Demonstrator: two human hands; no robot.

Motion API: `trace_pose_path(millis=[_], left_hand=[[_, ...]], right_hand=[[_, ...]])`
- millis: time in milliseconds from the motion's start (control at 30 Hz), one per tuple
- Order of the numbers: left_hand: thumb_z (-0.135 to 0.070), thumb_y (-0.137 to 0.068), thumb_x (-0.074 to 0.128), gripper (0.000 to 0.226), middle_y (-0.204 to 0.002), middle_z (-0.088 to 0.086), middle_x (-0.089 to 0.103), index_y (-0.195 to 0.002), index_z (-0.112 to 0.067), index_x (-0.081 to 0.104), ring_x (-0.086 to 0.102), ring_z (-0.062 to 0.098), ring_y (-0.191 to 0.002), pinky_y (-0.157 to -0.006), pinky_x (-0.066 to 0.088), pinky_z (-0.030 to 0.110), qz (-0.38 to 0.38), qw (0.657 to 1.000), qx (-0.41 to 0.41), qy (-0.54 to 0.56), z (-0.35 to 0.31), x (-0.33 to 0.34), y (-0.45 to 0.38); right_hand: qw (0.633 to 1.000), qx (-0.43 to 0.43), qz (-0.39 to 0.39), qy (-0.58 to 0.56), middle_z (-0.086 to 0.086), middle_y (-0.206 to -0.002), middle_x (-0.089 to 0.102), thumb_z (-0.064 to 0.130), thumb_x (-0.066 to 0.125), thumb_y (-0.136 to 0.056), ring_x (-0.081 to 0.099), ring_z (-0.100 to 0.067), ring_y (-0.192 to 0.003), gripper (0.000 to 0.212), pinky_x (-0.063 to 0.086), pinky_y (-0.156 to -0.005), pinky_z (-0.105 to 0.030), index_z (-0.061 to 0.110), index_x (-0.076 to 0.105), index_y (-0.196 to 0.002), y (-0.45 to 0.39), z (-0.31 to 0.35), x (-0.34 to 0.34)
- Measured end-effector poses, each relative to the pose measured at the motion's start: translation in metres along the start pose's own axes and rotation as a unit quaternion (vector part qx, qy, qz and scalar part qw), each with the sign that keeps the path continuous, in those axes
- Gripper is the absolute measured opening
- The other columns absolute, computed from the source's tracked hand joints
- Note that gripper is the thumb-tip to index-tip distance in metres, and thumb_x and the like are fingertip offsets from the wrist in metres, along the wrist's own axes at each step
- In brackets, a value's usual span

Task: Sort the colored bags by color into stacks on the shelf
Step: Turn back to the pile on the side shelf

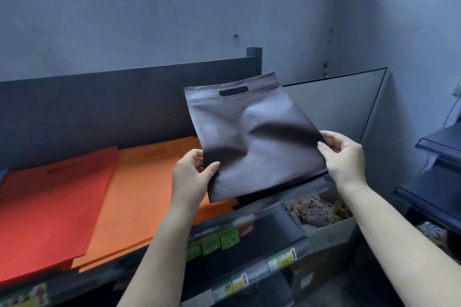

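**Dark bag in the air, needs a home**

The dark bag [252, 137] is held up over the shelf's [124, 99] right end, left hand [192, 174] pinching its lower left edge, right hand [343, 157] pinching the right edge. Looks like the placing step. Red stack [50, 202] and orange stack [147, 187] fill the left, so I'd guess it starts a new pile beside orange. Basket [324, 229] of small items sits below.

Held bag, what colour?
Dark brown-grey bag, gripped by left hand and right hand; head view.
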State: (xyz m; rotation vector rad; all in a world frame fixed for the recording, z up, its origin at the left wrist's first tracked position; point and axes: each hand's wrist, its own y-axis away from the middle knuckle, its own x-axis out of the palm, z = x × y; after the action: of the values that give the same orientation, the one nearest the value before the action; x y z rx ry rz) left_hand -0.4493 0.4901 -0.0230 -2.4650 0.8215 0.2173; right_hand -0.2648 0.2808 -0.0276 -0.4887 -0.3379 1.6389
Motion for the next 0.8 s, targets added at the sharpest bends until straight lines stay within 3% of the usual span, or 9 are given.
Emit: trace_pose_path(millis=[67, 133, 200, 333, 533, 667, 800], left_hand=[[-0.007, -0.078, 0.075, 0.018, -0.081, 0.004, 0.069, -0.085, -0.014, 0.061, 0.064, 0.019, -0.074, -0.068, 0.05, 0.023, 0.008, 0.999, -0.006, -0.032, 0.004, 0.016, -0.008], [-0.009, -0.078, 0.076, 0.019, -0.082, 0.004, 0.068, -0.085, -0.015, 0.06, 0.061, 0.016, -0.07, -0.06, 0.043, 0.012, 0.028, 0.996, -0.021, -0.079, 0.009, 0.028, -0.016], [-0.017, -0.078, 0.076, 0.023, -0.094, 0.005, 0.066, -0.095, -0.013, 0.059, 0.059, 0.02, -0.08, -0.067, 0.043, 0.022, 0.062, 0.982, -0.053, -0.171, 0.015, 0.034, -0.022], [-0.042, -0.084, 0.065, 0.062, -0.128, 0.012, 0.049, -0.13, -0.009, 0.041, 0.046, 0.032, -0.119, -0.095, 0.041, 0.039, 0.116, 0.902, -0.096, -0.404, 0.014, 0.04, -0.033], [-0.045, -0.092, 0.053, 0.056, -0.13, 0.005, 0.051, -0.137, -0.015, 0.04, 0.046, 0.026, -0.12, -0.095, 0.04, 0.038, 0.096, 0.914, 0.019, -0.394, -0.034, 0.08, -0.061], [-0.046, -0.093, 0.049, 0.051, -0.128, 0.003, 0.05, -0.134, -0.017, 0.04, 0.044, 0.026, -0.119, -0.09, 0.037, 0.038, 0.133, 0.892, 0.127, -0.413, -0.076, 0.146, -0.074], [-0.048, -0.093, 0.048, 0.052, -0.134, 0.002, 0.046, -0.135, -0.019, 0.039, 0.041, 0.026, -0.123, -0.092, 0.034, 0.037, 0.171, 0.871, 0.199, -0.416, -0.118, 0.225, -0.074]], right_hand=[[0.998, -0.006, 0.015, 0.062, -0.013, -0.098, 0.071, -0.002, 0.062, -0.086, 0.064, -0.018, -0.085, 0.02, 0.049, -0.087, -0.026, 0.002, 0.069, -0.105, -0.014, -0.012, -0.001], [0.99, -0.018, 0.029, 0.135, -0.015, -0.099, 0.071, -0.001, 0.064, -0.085, 0.062, -0.018, -0.085, 0.022, 0.044, -0.078, -0.013, 0.0, 0.069, -0.106, -0.024, -0.023, 0.001], [0.978, -0.015, 0.058, 0.201, -0.015, -0.101, 0.071, 0.001, 0.066, -0.084, 0.062, -0.018, -0.088, 0.025, 0.039, -0.079, -0.011, 0.0, 0.068, -0.109, -0.032, -0.033, 0.004], [0.942, 0.021, 0.143, 0.302, -0.011, -0.114, 0.065, 0.011, 0.064, -0.086, 0.057, -0.029, -0.108, 0.034, 0.042, -0.096, -0.035, 0.008, 0.063, -0.12, -0.05, -0.046, 0.005], [0.912, -0.03, 0.18, 0.368, -0.006, -0.126, 0.058, 0.024, 0.059, -0.091, 0.05, -0.026, -0.119, 0.036, 0.039, -0.098, -0.038, 0.015, 0.058, -0.126, -0.082, -0.036, -0.013], [0.871, -0.077, 0.167, 0.456, -0.002, -0.136, 0.05, 0.035, 0.053, -0.094, 0.046, -0.025, -0.122, 0.044, 0.034, -0.097, -0.038, 0.02, 0.048, -0.135, -0.104, -0.031, -0.05], [0.837, -0.07, 0.146, 0.522, -0.002, -0.14, 0.044, 0.041, 0.048, -0.095, 0.043, -0.024, -0.124, 0.048, 0.033, -0.097, -0.037, 0.021, 0.041, -0.139, -0.13, -0.036, -0.113]])
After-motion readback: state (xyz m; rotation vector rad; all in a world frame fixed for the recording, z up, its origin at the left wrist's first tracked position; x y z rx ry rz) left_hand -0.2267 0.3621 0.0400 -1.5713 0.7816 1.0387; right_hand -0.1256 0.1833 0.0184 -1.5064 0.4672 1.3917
